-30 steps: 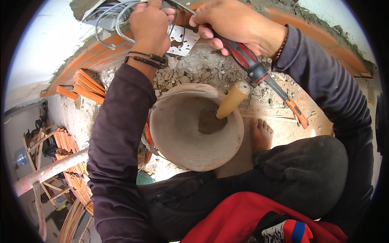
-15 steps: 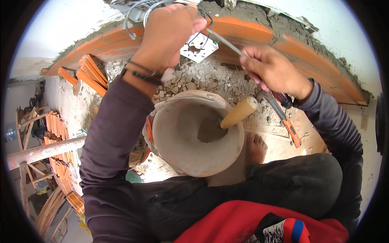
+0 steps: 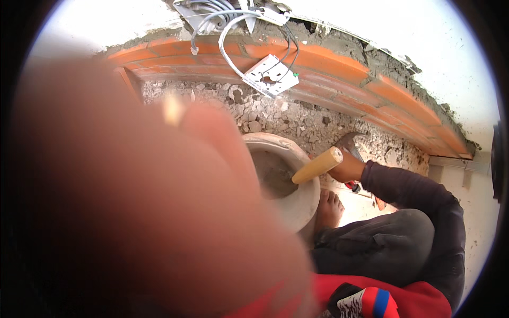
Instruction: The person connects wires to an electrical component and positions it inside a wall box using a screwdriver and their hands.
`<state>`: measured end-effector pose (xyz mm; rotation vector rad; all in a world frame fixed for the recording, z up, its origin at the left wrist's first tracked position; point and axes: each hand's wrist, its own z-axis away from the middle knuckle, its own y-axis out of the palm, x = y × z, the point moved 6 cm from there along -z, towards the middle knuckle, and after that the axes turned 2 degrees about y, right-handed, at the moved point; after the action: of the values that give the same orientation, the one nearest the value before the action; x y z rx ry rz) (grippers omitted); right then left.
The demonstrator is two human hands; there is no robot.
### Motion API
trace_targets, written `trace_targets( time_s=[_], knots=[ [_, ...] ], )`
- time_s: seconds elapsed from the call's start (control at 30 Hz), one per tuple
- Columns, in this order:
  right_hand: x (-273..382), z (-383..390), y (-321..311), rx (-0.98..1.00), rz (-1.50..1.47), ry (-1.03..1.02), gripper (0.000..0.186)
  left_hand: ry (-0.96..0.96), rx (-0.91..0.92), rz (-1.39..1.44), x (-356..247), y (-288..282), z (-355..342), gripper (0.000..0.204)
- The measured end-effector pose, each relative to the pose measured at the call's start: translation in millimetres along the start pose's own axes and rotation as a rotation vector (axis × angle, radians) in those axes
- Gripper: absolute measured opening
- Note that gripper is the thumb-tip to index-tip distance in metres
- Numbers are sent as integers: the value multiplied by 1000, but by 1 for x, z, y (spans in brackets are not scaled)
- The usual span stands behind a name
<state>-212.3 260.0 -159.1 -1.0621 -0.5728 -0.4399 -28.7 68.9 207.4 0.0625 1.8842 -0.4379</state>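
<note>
My left hand (image 3: 212,175) fills the left of the view, very close and smeared. A small pale spot shows at its fingers; I cannot make out what it is. My right hand (image 3: 348,166) is low, beyond the round wooden handle (image 3: 318,165) leaning in the bucket (image 3: 297,212). Its fingers are mostly hidden. Just below its wrist shows the red-and-black handle of a screwdriver (image 3: 352,186); whether I grip it is unclear. A hammer's metal head (image 3: 350,142) lies beside that hand. The white square faceplate (image 3: 260,74) hangs by wires against the bricks.
A low orange brick course (image 3: 339,61) with wet mortar curves along the wall. Grey cables (image 3: 228,21) spill from an opening above it. Broken rubble (image 3: 313,116) covers the ground at its foot. My bare foot (image 3: 330,206) stands beside the bucket.
My left hand has left the wires and come up close to the camera. My right hand has moved down with the screwdriver from the faceplate to beside the hammer. The faceplate hangs untouched.
</note>
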Motion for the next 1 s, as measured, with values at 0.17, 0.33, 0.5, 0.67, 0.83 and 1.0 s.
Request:
trace_targets(
  time_s=[0.17, 0.33, 0.5, 0.67, 0.83, 1.0],
  knots=[
    [6, -16, 15, 192, 66, 45, 46, -70, -118, -12, 2, 19, 16, 15],
    [-18, -13, 32, 247, 145, 110, 53, -89, -265, -189, 8, 20, 39, 22],
    [-30, -4, 43, 117, 149, 23, 50, -86, -417, -364, 21, 23, 56, 30],
    [-32, -13, 25, 211, 145, 93, 27, -100, -577, -567, 31, 28, 49, 38],
    [-17, -30, -58, 149, 92, -9, 11, -109, -714, -762, 46, 2, 60, 46],
    [95, -38, -169, -232, -55, 115, 16, -173, -906, -890, 67, -17, 53, 51]
  ],
)
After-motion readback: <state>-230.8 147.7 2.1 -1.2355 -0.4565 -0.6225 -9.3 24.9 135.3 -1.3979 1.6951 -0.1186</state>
